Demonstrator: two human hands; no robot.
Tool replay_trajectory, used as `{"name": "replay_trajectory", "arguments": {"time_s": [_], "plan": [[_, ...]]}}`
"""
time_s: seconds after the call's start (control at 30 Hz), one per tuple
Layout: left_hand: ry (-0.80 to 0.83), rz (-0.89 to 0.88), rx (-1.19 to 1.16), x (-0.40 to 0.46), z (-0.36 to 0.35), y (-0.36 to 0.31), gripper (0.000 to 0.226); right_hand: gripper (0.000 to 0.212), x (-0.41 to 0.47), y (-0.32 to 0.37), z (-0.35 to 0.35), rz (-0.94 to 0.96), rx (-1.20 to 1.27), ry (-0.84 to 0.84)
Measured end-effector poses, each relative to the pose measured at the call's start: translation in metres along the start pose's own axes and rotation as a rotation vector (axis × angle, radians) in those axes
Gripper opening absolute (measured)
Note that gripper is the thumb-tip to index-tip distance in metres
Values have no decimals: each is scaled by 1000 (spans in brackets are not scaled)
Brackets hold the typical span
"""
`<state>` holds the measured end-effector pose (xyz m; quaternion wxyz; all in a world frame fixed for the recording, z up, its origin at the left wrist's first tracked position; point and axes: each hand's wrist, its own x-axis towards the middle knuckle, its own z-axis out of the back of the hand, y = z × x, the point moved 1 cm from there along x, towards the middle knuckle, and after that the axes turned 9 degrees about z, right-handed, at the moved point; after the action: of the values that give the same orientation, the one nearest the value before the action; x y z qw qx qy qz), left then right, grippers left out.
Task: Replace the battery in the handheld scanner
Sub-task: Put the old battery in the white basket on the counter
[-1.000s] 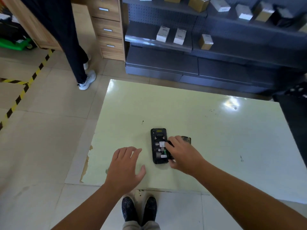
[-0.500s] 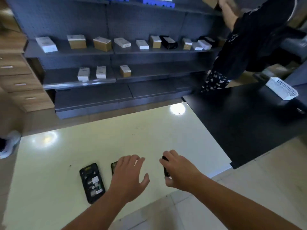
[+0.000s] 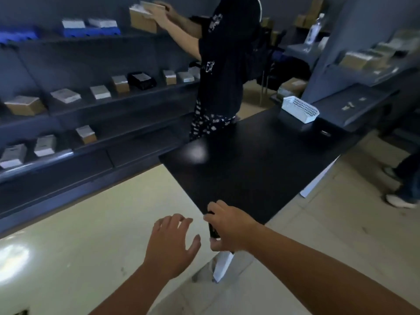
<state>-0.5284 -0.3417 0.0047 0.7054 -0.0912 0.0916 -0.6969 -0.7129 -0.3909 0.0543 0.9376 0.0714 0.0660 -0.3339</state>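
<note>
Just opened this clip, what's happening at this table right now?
The right hand grips a small dark flat object, possibly the battery, at the edge where the pale green table meets the black table. The left hand hovers open beside it, holding nothing. The scanner is not in view. Another person handles a box at the shelves.

The near pale table (image 3: 75, 235) lies bare and open across its left and middle. At its right edge the left hand (image 3: 171, 244), fingers spread, and the right hand (image 3: 229, 228), closed on a small dark object (image 3: 213, 230) (too hidden to name), crowd the corner. Beyond them the black table (image 3: 250, 169) is clear up to a white basket (image 3: 300, 109) at its far end. A person in black (image 3: 225, 64) blocks the far side beside the shelves (image 3: 91, 105).
</note>
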Motion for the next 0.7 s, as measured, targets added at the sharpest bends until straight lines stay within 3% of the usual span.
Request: {"name": "replay_trajectory", "arguments": {"time_s": [0.17, 0.37, 0.7], "plan": [[38, -27, 31, 63, -17, -90, 74, 56, -37, -104, 5, -39, 13, 4], [47, -90, 8, 158, -55, -191, 90, 53, -60, -241, 7, -56, -17, -20], [29, -61, 6, 321, -107, -366, 60, 52, -111, -475, 23, -45, -11, 13]]}}
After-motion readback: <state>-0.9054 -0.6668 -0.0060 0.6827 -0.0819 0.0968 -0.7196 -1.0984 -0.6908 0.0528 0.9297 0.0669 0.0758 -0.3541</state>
